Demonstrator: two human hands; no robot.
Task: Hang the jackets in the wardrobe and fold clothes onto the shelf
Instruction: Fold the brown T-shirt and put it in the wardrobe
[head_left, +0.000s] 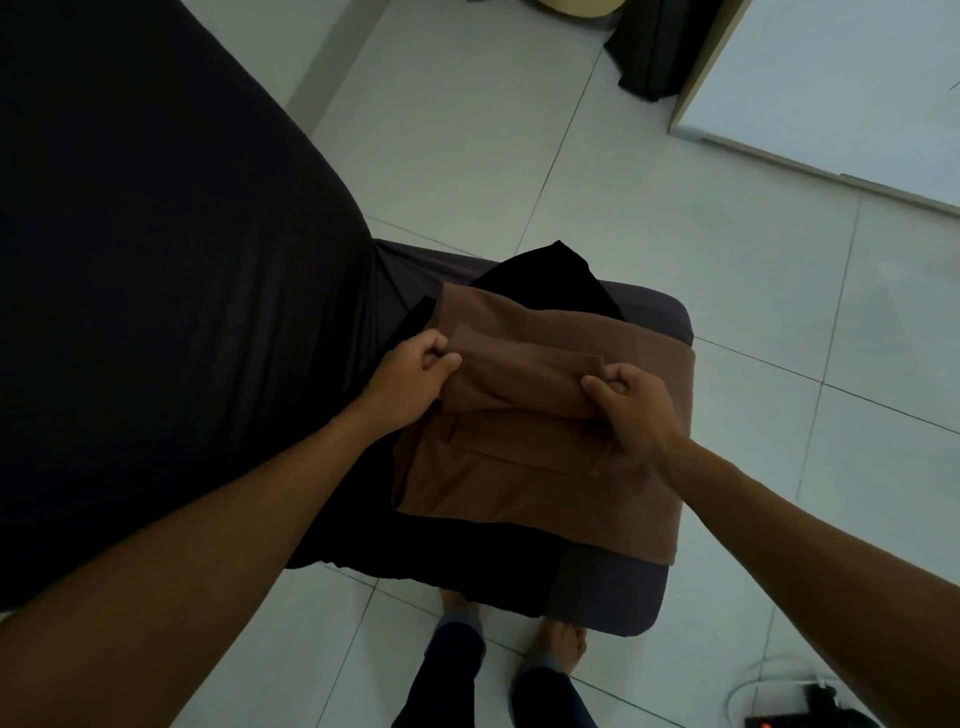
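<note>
Pinching a raised fold of the brown garment (540, 457), the left hand (415, 376) and right hand (631, 402) are closed on its cloth; it lies beneath both hands on a dark padded bench (608, 592), over black clothing (550, 270).

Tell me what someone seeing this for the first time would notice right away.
First, the brown garment in the middle, lying partly folded on a dark padded bench, with the left hand and right hand each pinching one end of a fold. Next, the large black bed cover filling the left side. A black garment peeks out from under the brown one at its far edge.
</note>
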